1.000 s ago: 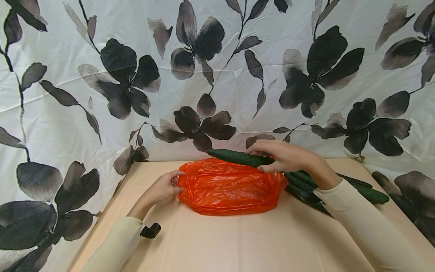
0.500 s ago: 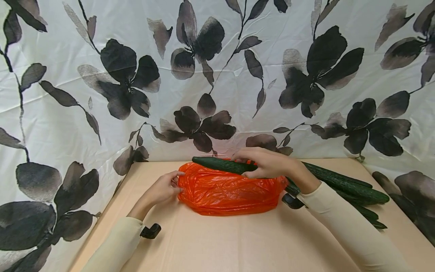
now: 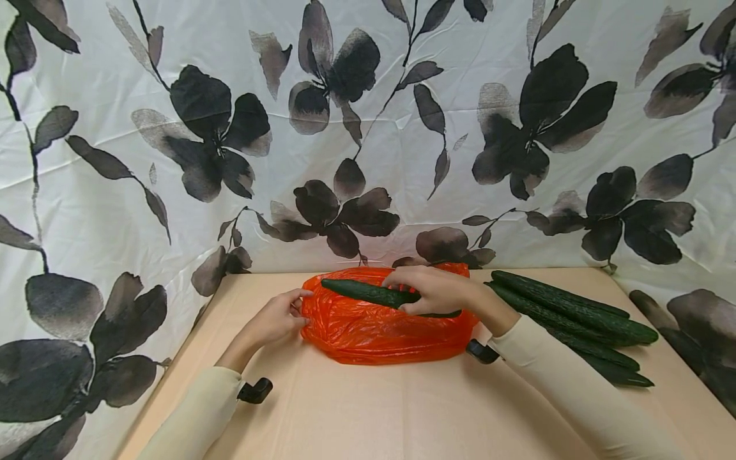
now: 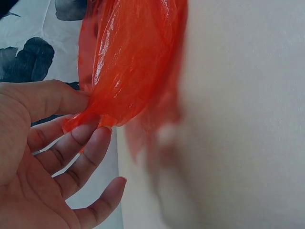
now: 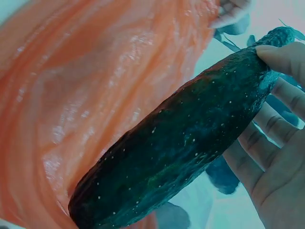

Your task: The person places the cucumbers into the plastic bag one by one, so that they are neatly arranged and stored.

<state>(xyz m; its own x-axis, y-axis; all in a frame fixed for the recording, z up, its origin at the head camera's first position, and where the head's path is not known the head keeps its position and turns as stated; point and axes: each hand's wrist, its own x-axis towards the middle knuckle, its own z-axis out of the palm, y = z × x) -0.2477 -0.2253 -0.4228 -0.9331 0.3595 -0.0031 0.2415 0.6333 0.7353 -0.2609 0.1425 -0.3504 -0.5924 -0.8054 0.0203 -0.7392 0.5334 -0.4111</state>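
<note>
A red plastic bag (image 3: 368, 338) lies across the middle of the table. My left hand (image 3: 278, 316) pinches its left corner between thumb and fingers; in the left wrist view the gathered plastic (image 4: 102, 117) sits between them, with the little finger apart. My right hand (image 3: 439, 291) holds a dark green cucumber (image 3: 362, 291) over the bag. In the right wrist view the thumb lies on one side of the cucumber (image 5: 176, 138) near one end and the fingers on the other. The cucumber's far end overlaps the bag there.
Several more cucumbers (image 3: 581, 313) lie in a pile at the right of the table (image 3: 368, 415), beside my right forearm. A white cloth with dark flowers (image 3: 431, 147) hangs behind the table's back edge.
My right hand has carried the cucumber left and down, from above the bag's back edge to over its middle. The pile at right is now uncovered. My left hand stays put.
</note>
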